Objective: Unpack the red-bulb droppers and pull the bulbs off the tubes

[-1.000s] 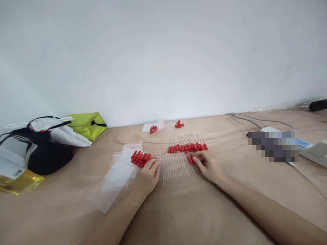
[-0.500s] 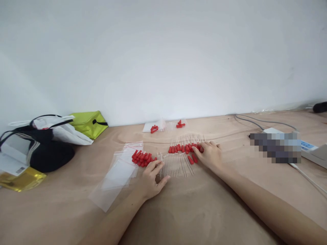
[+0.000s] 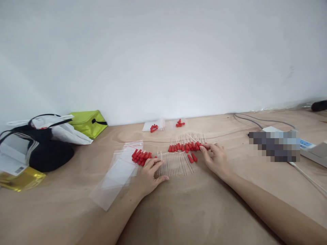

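Observation:
Several glass droppers with red rubber bulbs (image 3: 182,147) lie side by side, their thin tubes pointing at the wall. My right hand (image 3: 216,158) is at the right end of this row, thumb and forefinger pinched at a red bulb there, partly hidden by the fingers. In front lies a row of bare glass tubes (image 3: 173,164). Two loose red bulbs (image 3: 192,158) rest at its right. My left hand (image 3: 149,175) lies at the left end of the tubes, fingers and thumb apart, fingertips over them. Beside it is a pile of red bulbs (image 3: 140,157).
Clear zip bags (image 3: 116,173) lie left of my left hand. Two small bags with red bulbs (image 3: 154,128) are near the wall. Farther left are a black cap (image 3: 52,154) and a lime-green bag (image 3: 88,123). A power strip (image 3: 306,144) and cables are at right.
My right hand has shifted slightly right, uncovering more red bulbs of the row; its thumb and forefinger are now at the row's end. The left hand has barely moved.

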A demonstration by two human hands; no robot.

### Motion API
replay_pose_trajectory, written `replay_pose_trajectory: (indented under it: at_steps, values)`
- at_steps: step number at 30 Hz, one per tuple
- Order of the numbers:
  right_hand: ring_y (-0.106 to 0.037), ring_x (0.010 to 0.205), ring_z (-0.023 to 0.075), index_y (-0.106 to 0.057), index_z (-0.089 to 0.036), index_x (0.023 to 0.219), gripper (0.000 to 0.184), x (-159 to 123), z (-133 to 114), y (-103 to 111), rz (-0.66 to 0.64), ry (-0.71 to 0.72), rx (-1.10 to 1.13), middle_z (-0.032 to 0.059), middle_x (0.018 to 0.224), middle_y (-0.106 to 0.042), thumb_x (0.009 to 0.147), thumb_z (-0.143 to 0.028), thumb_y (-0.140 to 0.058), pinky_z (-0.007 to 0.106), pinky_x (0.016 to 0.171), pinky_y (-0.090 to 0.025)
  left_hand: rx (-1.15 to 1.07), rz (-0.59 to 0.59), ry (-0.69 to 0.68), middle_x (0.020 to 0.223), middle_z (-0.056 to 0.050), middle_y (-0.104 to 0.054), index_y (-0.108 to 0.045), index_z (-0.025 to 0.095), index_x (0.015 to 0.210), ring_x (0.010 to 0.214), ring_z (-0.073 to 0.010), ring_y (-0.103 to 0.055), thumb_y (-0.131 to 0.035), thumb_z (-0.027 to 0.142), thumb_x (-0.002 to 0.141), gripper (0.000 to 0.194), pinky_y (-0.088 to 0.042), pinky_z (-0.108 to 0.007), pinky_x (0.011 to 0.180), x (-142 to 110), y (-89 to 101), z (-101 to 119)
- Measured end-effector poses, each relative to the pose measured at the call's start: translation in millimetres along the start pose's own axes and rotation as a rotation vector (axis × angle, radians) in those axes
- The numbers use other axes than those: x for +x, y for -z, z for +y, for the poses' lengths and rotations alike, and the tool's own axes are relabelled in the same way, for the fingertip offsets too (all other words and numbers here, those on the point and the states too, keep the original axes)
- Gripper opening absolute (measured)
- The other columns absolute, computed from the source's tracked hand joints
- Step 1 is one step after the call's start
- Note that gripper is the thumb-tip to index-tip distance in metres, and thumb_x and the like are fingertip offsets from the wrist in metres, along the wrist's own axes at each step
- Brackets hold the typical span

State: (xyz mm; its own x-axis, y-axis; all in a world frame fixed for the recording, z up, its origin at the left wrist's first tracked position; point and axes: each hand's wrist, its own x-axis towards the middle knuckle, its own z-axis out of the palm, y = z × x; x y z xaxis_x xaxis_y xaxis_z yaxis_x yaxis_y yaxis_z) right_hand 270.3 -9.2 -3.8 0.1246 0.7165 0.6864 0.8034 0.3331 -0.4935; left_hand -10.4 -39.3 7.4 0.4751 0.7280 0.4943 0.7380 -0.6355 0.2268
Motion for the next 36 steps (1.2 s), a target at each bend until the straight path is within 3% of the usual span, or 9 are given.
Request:
replay_pose_trajectory:
  at_steps: [5, 8, 11, 16, 21, 25, 36]
  values:
    - [-0.051, 0.070, 0.0163, -0.061, -0.022, 0.084, 0.018, -18.5, -11.6, 14.6, -0.208, 0.157, 0.163, 0.0020, 0.074, -0.063, 0.083, -0.031, -0.046, 0.032, 0.068, -0.031, 0.126, 0.145, -0.016, 0.105, -0.011, -0.054, -0.047, 0.018, 0.118, 0.097, -0.0244, -0.047, -0.055, 0.045, 0.075, 0.051, -0.039, -0.041, 0.086, 2.6, -0.1, 3.9]
    - [-0.050, 0.071, 0.0156, -0.061, -0.023, 0.086, 0.016, -23.4, -26.4, 16.8, -0.351, 0.286, 0.160, 0.0006, 0.073, -0.063, 0.083, -0.027, -0.046, 0.033, 0.070, -0.028, 0.173, 0.187, -0.071, 0.103, -0.010, -0.056, -0.051, 0.019, 0.114, 0.096, -0.0233, -0.047, -0.052, 0.035, 0.079, 0.039, -0.037, -0.038, 0.084, 6.3, 0.7, 13.9]
    - [-0.047, 0.070, 0.0143, -0.060, -0.023, 0.085, 0.014, -23.7, -38.9, 15.2, -0.412, 0.360, 0.184, -0.0007, 0.070, -0.062, 0.083, -0.024, -0.046, 0.033, 0.069, -0.026, 0.164, 0.202, -0.161, 0.096, -0.006, -0.061, -0.058, 0.022, 0.105, 0.093, -0.0212, -0.050, -0.051, 0.029, 0.081, 0.026, -0.036, -0.036, 0.080, 10.4, 0.1, 26.4]
    - [-0.046, 0.071, 0.0133, -0.060, -0.022, 0.083, 0.016, -22.8, -45.8, 12.3, -0.415, 0.389, 0.216, -0.0012, 0.071, -0.061, 0.084, -0.023, -0.045, 0.032, 0.070, -0.024, 0.130, 0.236, -0.202, 0.072, 0.002, -0.065, -0.062, 0.023, 0.086, 0.074, -0.0151, -0.053, -0.049, 0.022, 0.084, 0.013, -0.030, -0.035, 0.076, 14.1, -8.5, 39.7]
    - [-0.047, 0.077, 0.0148, -0.062, -0.023, 0.084, 0.015, -24.4, -43.8, 5.5, -0.275, 0.460, 0.151, 0.0009, 0.081, -0.063, 0.080, -0.033, -0.052, 0.034, 0.074, -0.024, 0.127, 0.250, -0.200, 0.064, 0.002, -0.063, -0.060, 0.019, 0.077, 0.064, -0.0126, -0.050, -0.045, 0.021, 0.086, 0.017, -0.029, -0.034, 0.074, 16.2, -14.9, 43.1]
    - [-0.047, 0.072, 0.0136, -0.064, -0.026, 0.082, 0.013, -26.0, -41.9, 0.1, -0.198, 0.570, 0.129, -0.0019, 0.067, -0.062, 0.081, -0.032, -0.053, 0.036, 0.078, -0.023, 0.134, 0.249, -0.214, 0.062, 0.002, -0.062, -0.059, 0.018, 0.075, 0.063, -0.0132, -0.049, -0.043, 0.020, 0.086, 0.020, -0.028, -0.034, 0.074, 15.8, -13.6, 44.0]
    - [-0.047, 0.074, 0.0135, -0.065, -0.027, 0.074, 0.018, -27.7, -41.2, 4.5, -0.272, 0.588, 0.123, -0.0037, 0.061, -0.060, 0.082, -0.030, -0.049, 0.043, 0.090, -0.015, 0.086, 0.199, -0.216, 0.062, 0.001, -0.059, -0.058, 0.018, 0.071, 0.063, -0.0135, -0.047, -0.040, 0.019, 0.086, 0.023, -0.026, -0.034, 0.075, 12.0, -13.6, 40.6]
